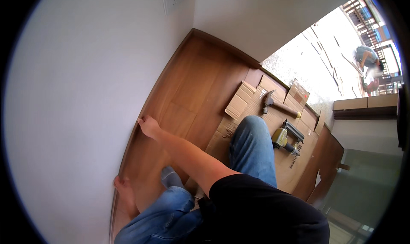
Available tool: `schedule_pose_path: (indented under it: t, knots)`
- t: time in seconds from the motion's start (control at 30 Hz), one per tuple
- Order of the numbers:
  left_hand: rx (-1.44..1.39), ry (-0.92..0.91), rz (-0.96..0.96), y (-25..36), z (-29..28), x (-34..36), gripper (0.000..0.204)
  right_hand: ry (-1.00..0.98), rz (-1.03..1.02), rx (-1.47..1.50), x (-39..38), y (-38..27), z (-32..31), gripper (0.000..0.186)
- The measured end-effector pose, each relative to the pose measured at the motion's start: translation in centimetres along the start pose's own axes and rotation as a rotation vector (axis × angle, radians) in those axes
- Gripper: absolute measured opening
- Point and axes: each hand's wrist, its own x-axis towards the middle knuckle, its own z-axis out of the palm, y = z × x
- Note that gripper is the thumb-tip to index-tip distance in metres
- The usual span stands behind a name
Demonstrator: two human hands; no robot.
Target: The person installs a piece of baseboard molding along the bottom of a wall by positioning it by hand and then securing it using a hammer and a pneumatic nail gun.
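My right hand [147, 126] reaches across to the brown baseboard [167, 66] along the white wall, its curled fingers pinching at the board's edge. Lower down, my left hand [122, 186] has its fingers bent on the same baseboard near the wall. Both sit above the brown wooden floor [183, 90]. To the right of my bent knee, a yellow-and-black nail gun [282, 137] and a claw hammer [279, 105] lie on a cardboard sheet [299, 175].
A wall socket [171, 1] is high on the white wall. A doorway at upper right opens onto speckled flooring [318, 64] with loose strips and a crouching person [365, 56] near a railing. Folded cardboard [239, 99] lies beside the hammer; a glass panel [367, 188] stands at right.
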Motion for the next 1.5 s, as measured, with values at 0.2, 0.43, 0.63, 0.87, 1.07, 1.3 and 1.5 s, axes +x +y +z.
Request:
schedule_pose_path:
  t: [0.2, 0.43, 0.63, 0.87, 1.07, 1.3, 1.5]
  knots:
    - [0.185, 0.121, 0.117, -4.4, 1.4, -1.2, 0.055, -0.270, 0.108, 0.057, 1.0, 1.5, 1.1, 0.049]
    - [0.143, 0.099, -0.245, -18.3, -1.7, -4.9, 0.041, -0.479, 0.281, 0.392, 1.5, 0.3, 0.0, 0.048]
    - [0.029, 0.003, -0.388, -16.0, -3.4, -12.5, 0.040, -0.488, 0.224, 0.334, 2.4, 0.4, -2.6, 0.056]
    - [-0.127, 0.130, -0.781, -16.5, -8.4, -20.5, 0.049, -0.523, 0.201, 0.374, 2.5, -1.0, -3.5, 0.064]
    - [-0.363, -0.018, -0.886, -13.8, -12.6, -25.3, 0.048, -0.580, 0.259, 0.370, 1.9, -1.1, -3.1, 0.060]
    - [-0.595, -0.209, -0.770, -8.2, -9.0, -21.1, 0.045, -0.535, 0.229, 0.327, 1.7, -0.7, -3.5, 0.048]
    - [-0.769, -0.362, -0.640, -4.0, -4.4, -15.6, 0.043, -0.527, 0.229, 0.368, 0.8, 0.1, -2.5, 0.044]
